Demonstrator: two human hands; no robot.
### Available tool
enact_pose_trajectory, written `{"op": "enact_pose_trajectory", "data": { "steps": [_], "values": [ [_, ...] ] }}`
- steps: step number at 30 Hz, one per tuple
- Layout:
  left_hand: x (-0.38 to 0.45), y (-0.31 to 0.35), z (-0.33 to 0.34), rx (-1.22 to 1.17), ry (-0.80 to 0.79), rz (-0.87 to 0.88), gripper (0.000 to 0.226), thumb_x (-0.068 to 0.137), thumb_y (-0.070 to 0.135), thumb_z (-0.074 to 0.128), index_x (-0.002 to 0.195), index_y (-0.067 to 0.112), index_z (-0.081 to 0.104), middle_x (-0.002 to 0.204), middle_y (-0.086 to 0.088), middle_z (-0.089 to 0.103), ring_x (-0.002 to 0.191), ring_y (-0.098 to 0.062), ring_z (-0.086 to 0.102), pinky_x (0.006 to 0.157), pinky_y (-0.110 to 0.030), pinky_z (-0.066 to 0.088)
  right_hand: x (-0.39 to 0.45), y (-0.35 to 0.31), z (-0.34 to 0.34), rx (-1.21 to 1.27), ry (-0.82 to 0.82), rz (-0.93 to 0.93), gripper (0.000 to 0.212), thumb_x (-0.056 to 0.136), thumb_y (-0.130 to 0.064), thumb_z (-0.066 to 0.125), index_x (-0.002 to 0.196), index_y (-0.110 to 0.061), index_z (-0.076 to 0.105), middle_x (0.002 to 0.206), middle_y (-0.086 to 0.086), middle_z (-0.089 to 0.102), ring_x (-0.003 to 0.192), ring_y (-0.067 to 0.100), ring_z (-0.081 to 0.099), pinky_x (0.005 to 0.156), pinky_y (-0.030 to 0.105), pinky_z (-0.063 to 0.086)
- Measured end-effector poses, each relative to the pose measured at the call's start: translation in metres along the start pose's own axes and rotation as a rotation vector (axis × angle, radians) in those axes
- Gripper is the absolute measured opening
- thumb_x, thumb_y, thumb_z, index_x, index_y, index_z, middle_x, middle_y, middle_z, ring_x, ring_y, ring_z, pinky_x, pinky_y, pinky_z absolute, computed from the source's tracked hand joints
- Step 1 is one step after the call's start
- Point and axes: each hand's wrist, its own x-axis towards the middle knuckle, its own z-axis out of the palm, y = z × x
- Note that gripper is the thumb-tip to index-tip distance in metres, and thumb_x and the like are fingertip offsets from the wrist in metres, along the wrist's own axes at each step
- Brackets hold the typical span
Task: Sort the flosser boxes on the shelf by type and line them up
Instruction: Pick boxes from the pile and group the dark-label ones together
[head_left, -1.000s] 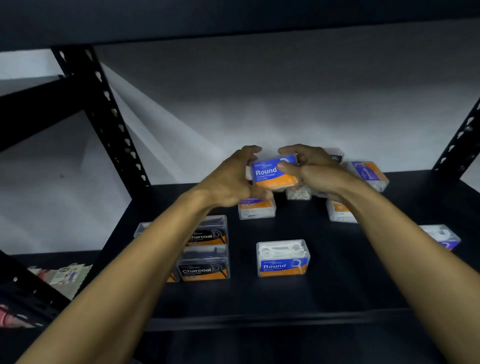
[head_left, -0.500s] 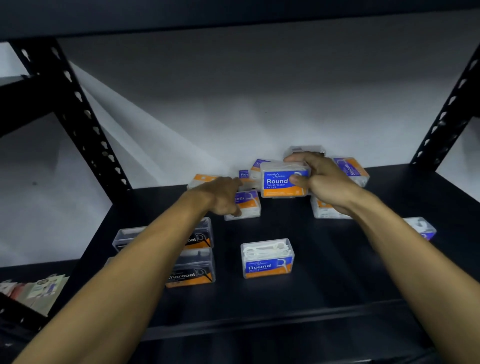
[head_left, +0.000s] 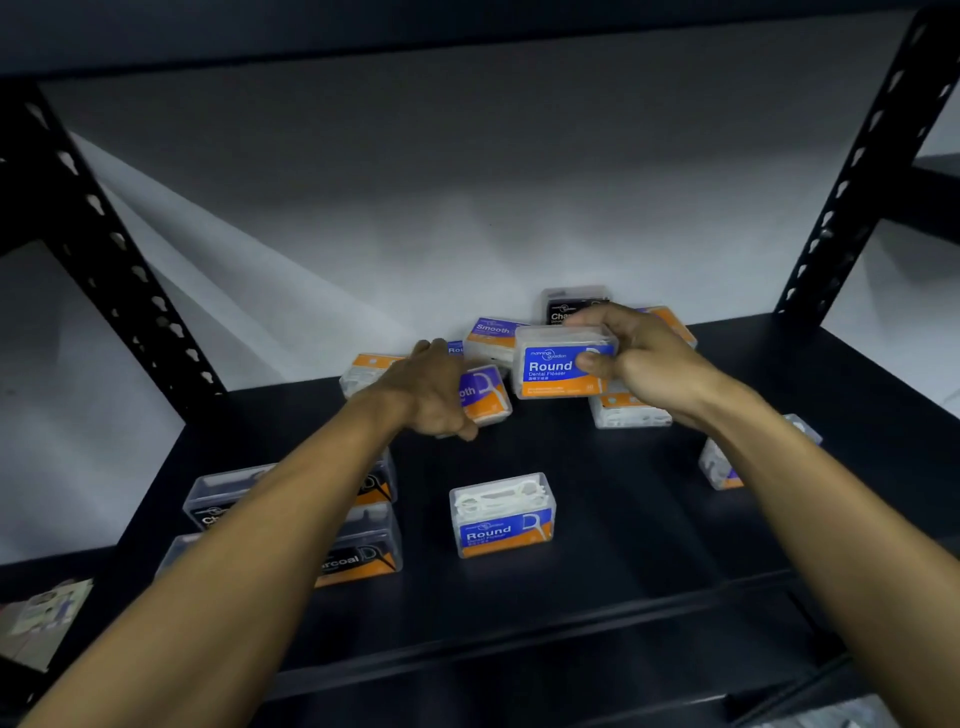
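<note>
Bare shelf (head_left: 623, 519) lay open between the two forearms, broken only by a lone Round box (head_left: 502, 514) nearer than the left hand (head_left: 434, 392). Beyond both hands, a jumble of boxes (head_left: 493, 338) crowded the back wall. Two Charcoal boxes (head_left: 363, 551) sat under the left forearm.

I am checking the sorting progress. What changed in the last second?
The left hand let go of the held Round box and dropped onto the Smooth box below. The right hand alone holds it now. The front Round box and Charcoal boxes stayed put.
</note>
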Motion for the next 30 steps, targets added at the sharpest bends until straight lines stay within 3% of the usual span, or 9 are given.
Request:
{"op": "enact_pose_trajectory", "data": {
  "steps": [3, 7, 11, 15, 19, 23, 30],
  "values": [
    [-0.003, 0.007, -0.002, -0.044, 0.086, -0.004, 0.095, 0.061, 0.042, 0.085, 0.14, 0.02, 0.035, 0.123, -0.002, 0.044, 0.113, -0.021, 0.046, 0.09, -0.039, 0.049, -0.008, 0.002, -0.007, 0.006, 0.046, -0.03, 0.036, 0.085, -0.004, 0.065, 0.116, -0.022, 0.06, 0.104, -0.008, 0.066, 0.097, 0.006, 0.064, 0.086, 0.027, 0.053],
    [-0.008, 0.017, -0.006, -0.222, 0.131, -0.007, 0.091, 0.061, 0.036, 0.087, 0.131, 0.021, 0.031, 0.113, 0.001, 0.052, 0.096, -0.019, 0.057, 0.08, -0.038, 0.056, -0.026, 0.01, -0.017, -0.059, 0.042, -0.046, 0.036, 0.085, -0.002, 0.064, 0.106, -0.031, 0.061, 0.096, -0.016, 0.064, 0.086, -0.006, 0.062, 0.079, 0.017, 0.05],
    [-0.011, 0.026, -0.008, -0.353, 0.134, 0.007, 0.088, 0.066, 0.034, 0.086, 0.132, 0.023, 0.029, 0.104, 0.002, 0.058, 0.087, -0.017, 0.061, 0.075, -0.035, 0.056, -0.045, 0.027, -0.018, -0.159, -0.035, -0.027, 0.039, 0.082, -0.002, 0.067, 0.101, -0.036, 0.062, 0.106, -0.007, 0.067, 0.102, 0.011, 0.062, 0.093, 0.031, 0.05],
    [-0.012, 0.031, -0.004, -0.397, 0.099, 0.06, 0.078, 0.074, 0.045, 0.08, 0.134, 0.023, 0.034, 0.084, 0.006, 0.067, 0.074, -0.007, 0.066, 0.069, -0.028, 0.052, -0.061, 0.04, -0.007, -0.225, -0.099, -0.003, 0.039, 0.084, -0.002, 0.065, 0.099, -0.038, 0.059, 0.103, -0.009, 0.066, 0.098, 0.009, 0.063, 0.093, 0.031, 0.05],
    [-0.01, 0.031, 0.0, -0.336, 0.059, 0.061, 0.067, 0.088, 0.055, 0.061, 0.139, 0.021, 0.035, 0.123, 0.002, 0.06, 0.099, -0.013, 0.057, 0.082, -0.029, 0.047, -0.07, 0.049, -0.001, -0.228, -0.138, 0.066, 0.035, 0.087, -0.007, 0.062, 0.11, -0.034, 0.058, 0.106, -0.008, 0.066, 0.1, 0.006, 0.062, 0.093, 0.034, 0.051],
    [-0.012, 0.031, 0.001, -0.306, 0.016, 0.055, 0.062, 0.096, 0.053, 0.045, 0.146, 0.021, 0.028, 0.14, -0.003, 0.051, 0.118, -0.021, 0.054, 0.086, -0.029, 0.041, -0.077, 0.053, 0.004, -0.215, -0.141, 0.076, 0.035, 0.088, -0.005, 0.062, 0.113, -0.029, 0.058, 0.104, -0.011, 0.066, 0.1, 0.002, 0.061, 0.094, 0.028, 0.049],
    [-0.016, 0.037, 0.002, -0.422, -0.009, 0.041, 0.052, 0.102, 0.046, 0.036, 0.147, 0.022, 0.029, 0.135, -0.006, 0.053, 0.093, -0.015, 0.054, 0.076, -0.028, 0.04, -0.082, 0.062, 0.007, -0.156, -0.131, 0.07, 0.036, 0.087, -0.003, 0.062, 0.115, -0.026, 0.058, 0.105, -0.009, 0.067, 0.1, 0.004, 0.062, 0.092, 0.027, 0.05]
  ]
}}
